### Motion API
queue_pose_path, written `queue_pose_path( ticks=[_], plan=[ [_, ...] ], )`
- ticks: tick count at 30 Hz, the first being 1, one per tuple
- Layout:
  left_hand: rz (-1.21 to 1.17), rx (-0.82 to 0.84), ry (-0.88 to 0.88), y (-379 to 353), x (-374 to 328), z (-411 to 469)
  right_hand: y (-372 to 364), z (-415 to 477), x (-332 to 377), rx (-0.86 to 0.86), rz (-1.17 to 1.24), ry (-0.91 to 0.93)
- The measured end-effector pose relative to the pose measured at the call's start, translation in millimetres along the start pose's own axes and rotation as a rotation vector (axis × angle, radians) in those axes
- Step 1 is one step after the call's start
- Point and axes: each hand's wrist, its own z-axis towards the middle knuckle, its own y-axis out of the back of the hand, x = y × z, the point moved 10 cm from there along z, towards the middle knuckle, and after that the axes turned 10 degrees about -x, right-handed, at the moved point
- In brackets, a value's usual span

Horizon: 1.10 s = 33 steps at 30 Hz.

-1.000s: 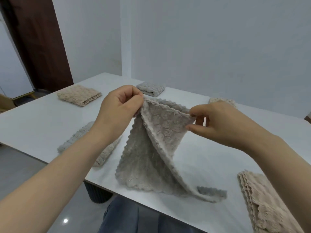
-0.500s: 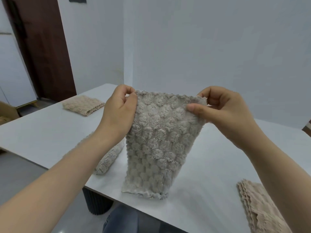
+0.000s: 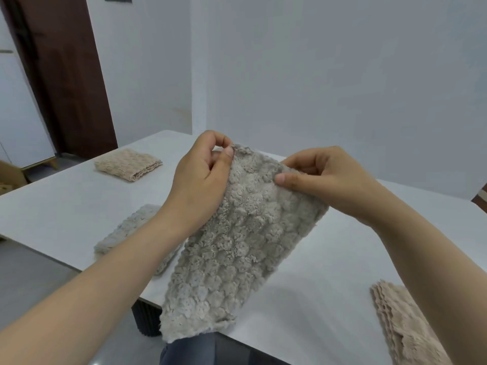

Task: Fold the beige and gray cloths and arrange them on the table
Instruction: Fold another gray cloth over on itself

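Left hand (image 3: 200,180), right hand (image 3: 324,180) pinch gray cloth (image 3: 237,241) above table (image 3: 329,285).

I see the gray cloth (image 3: 237,246) at centre as thick, nubbly plush; the beige cloth (image 3: 129,164) at upper left looks equally fluffy. The bench (image 3: 66,201) is smooth white; the door (image 3: 60,75) dark wood.

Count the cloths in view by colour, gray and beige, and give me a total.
Gray: 2, the held gray cloth and the folded gray cloth on the table.
Beige: 2, the folded beige cloth and the beige pile, counted as one.
Total: 4.
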Motion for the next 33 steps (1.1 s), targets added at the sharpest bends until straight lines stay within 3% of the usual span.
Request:
queue_pose_path(
  ticks=[4, 9, 11, 17, 21, 27, 33],
  plan=[
    [-0.095, 0.074, 0.249, -9.5, 32.5, 0.6, 9.7, 12.2, -12.3, -0.183, 0.126, -0.046],
    [-0.239, 0.493, 0.694, -53.6, 71.4, -46.6, -3.0, 17.3, -29.5, -0.239, 0.159, -0.07],
    [-0.247, 0.584, 0.768, -60.5, 76.6, -57.0, -5.1, 18.8, -33.3, -0.248, 0.178, -0.07],
    [-0.286, 0.362, 0.707, -44.6, 82.2, -30.4, -0.2, 8.2, -60.4, -0.314, 0.127, -0.08],
    [-0.365, 0.207, 0.709, -28.6, 87.7, -12.7, -13.0, -10.8, -77.6, -0.198, 0.056, -0.074],
    [-0.379, 0.178, 0.727, -25.5, 91.4, -7.9, -52.9, -33.8, -109.0, 0.006, -0.142, -0.027],
    [-0.432, 0.177, 0.714, -28.0, 79.2, -0.2, -81.1, -35.8, -113.3, 0.105, -0.243, 0.141]
  ],
)
